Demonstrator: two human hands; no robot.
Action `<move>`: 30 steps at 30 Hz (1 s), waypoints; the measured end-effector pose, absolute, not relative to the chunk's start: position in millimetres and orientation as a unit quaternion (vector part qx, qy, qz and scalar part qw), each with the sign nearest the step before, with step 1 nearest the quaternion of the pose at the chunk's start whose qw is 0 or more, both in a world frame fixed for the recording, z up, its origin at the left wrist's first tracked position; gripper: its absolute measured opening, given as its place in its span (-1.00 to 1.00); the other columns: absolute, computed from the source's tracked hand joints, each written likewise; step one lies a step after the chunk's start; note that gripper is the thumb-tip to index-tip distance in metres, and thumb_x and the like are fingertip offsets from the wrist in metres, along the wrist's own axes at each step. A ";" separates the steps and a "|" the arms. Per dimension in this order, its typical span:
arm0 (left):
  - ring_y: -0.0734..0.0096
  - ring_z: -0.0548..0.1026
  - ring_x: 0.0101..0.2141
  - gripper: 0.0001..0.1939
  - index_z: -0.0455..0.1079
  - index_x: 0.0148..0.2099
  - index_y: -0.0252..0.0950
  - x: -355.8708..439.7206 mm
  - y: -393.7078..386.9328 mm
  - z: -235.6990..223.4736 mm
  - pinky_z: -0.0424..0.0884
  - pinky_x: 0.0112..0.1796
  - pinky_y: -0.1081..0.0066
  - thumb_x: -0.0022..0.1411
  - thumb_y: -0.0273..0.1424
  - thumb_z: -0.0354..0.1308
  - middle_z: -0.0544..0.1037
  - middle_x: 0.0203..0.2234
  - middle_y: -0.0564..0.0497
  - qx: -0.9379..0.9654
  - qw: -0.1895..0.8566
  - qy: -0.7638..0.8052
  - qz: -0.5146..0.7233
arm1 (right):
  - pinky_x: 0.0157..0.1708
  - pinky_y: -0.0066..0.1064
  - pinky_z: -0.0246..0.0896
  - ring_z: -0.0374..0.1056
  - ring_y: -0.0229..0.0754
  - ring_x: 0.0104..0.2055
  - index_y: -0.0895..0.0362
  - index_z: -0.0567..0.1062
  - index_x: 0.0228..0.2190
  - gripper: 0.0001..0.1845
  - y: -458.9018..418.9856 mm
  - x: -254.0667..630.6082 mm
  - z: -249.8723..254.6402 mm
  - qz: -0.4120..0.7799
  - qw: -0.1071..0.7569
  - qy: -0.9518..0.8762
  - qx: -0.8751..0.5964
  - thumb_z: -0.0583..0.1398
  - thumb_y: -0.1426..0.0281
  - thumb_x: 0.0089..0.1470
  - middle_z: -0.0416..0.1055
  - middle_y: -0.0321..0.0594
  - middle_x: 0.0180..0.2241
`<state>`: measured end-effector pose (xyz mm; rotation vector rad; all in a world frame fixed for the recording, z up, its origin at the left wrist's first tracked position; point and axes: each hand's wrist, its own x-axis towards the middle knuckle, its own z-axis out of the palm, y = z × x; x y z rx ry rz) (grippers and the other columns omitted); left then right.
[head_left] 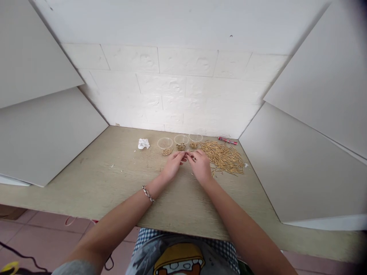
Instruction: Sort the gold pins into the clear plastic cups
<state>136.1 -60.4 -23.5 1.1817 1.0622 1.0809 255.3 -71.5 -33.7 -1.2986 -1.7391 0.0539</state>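
Both my hands meet over the middle of the wooden table (120,179). My left hand (172,165) and my right hand (201,165) each pinch an end of one thin golden stick (188,153) held between them. A pile of the same golden sticks (225,156) lies just right of my right hand. Three small clear plastic cups (165,143), (181,140), (195,138) stand in a row behind my hands, each with small golden pieces in it. My left wrist wears a chain bracelet (148,193).
A crumpled white paper (143,143) lies left of the cups. A red pen (227,141) rests by the back wall. White panels close in the table at left (48,133) and right (301,168). Cables lie on the tiled floor at lower left.
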 end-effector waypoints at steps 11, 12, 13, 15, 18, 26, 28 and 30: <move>0.38 0.37 -0.42 -0.74 0.44 -0.44 -0.31 130.6 -58.7 -25.8 0.23 -0.35 0.46 0.08 -0.28 0.00 0.49 -0.51 0.00 0.635 0.410 0.464 0.462 | -0.40 -0.39 0.07 0.22 -0.23 -0.42 0.16 0.38 -0.51 -0.83 -59.6 262.9 -39.1 0.121 0.442 -0.671 -0.583 0.04 0.37 0.00 0.35 -0.21 -0.47; 0.38 0.37 -0.41 -0.77 0.44 -0.43 -0.30 129.6 -58.0 -26.5 0.23 -0.35 0.46 0.08 -0.31 0.00 0.49 -0.50 0.01 0.648 0.385 0.468 0.462 | -0.42 -0.40 0.06 0.22 -0.24 -0.44 0.16 0.36 -0.52 -0.83 -58.9 263.3 -39.4 0.142 0.438 -0.666 -0.587 0.04 0.36 -0.01 0.34 -0.22 -0.48; 0.39 0.36 -0.42 -0.80 0.44 -0.40 -0.28 128.6 -57.1 -26.8 0.22 -0.34 0.45 0.07 -0.35 0.01 0.49 -0.49 0.02 0.658 0.359 0.473 0.462 | -0.44 -0.41 0.05 0.21 -0.25 -0.46 0.16 0.35 -0.52 -0.82 -58.6 263.3 -39.2 0.164 0.439 -0.657 -0.590 0.04 0.35 -0.01 0.33 -0.24 -0.50; 0.40 0.35 -0.43 -0.83 0.44 -0.34 -0.26 126.5 -55.2 -26.7 0.22 -0.32 0.45 0.04 -0.42 0.03 0.49 -0.45 0.02 0.673 0.319 0.480 0.463 | -0.45 -0.43 0.04 0.20 -0.26 -0.48 0.15 0.34 -0.52 -0.82 -58.6 262.9 -38.2 0.211 0.451 -0.634 -0.591 0.03 0.32 -0.01 0.32 -0.27 -0.52; 0.40 0.35 -0.41 -0.81 0.43 -0.28 -0.25 124.1 -53.5 -25.4 0.22 -0.27 0.42 -0.02 -0.45 0.10 0.49 -0.39 0.00 0.699 0.301 0.463 0.454 | -0.43 -0.43 0.06 0.20 -0.26 -0.46 0.15 0.34 -0.51 -0.80 -59.2 262.6 -37.0 0.267 0.479 -0.603 -0.580 0.04 0.28 -0.03 0.32 -0.29 -0.52; 0.33 0.35 -0.38 -0.85 0.44 -0.37 -0.23 123.2 -54.2 -25.8 0.17 -0.18 0.37 -0.08 -0.35 0.20 0.46 -0.45 -0.03 0.739 0.290 0.409 0.450 | -0.55 -0.48 0.07 0.18 -0.32 -0.54 0.15 0.39 -0.48 -0.73 -58.7 260.9 -41.0 0.411 0.522 -0.542 -0.515 0.10 0.19 -0.10 0.32 -0.29 -0.53; 0.32 0.35 -0.38 -0.88 0.44 -0.40 -0.23 122.7 -53.4 -27.1 0.15 -0.16 0.35 -0.08 -0.35 0.20 0.46 -0.46 -0.04 0.738 0.290 0.414 0.447 | -0.59 -0.50 0.06 0.15 -0.34 -0.57 0.16 0.40 -0.47 -0.72 -59.8 259.5 -41.2 0.427 0.527 -0.527 -0.512 0.11 0.18 -0.12 0.31 -0.29 -0.54; 0.30 0.34 -0.37 -0.90 0.43 -0.42 -0.23 122.1 -52.4 -28.2 0.11 -0.12 0.32 -0.06 -0.34 0.18 0.46 -0.47 -0.04 0.741 0.274 0.423 0.444 | -0.62 -0.51 0.05 0.14 -0.35 -0.59 0.15 0.41 -0.46 -0.71 -61.2 258.0 -41.1 0.443 0.526 -0.514 -0.512 0.12 0.17 -0.13 0.29 -0.30 -0.55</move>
